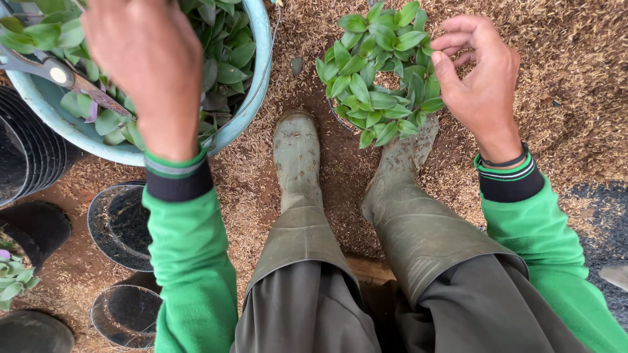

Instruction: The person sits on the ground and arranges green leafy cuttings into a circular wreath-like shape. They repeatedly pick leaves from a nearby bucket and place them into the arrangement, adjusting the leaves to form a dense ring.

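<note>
Reached with the left hand [147, 62] into a pale blue tub [252, 104] of green cuttings [226, 62]; fingers hidden, grip impossible to tell. Scissors [62, 75] lay just beside that hand. Curled the right hand [481, 75], fingertips [439, 40] loosely together, empty, touching the potted plant's [376, 72] leaves.

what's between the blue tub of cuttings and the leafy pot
In the head view, only husk-strewn ground separates the blue tub from the leafy pot.

Green sleeves [190, 261], striped cuffs, olive rubber boots [297, 163]
</note>
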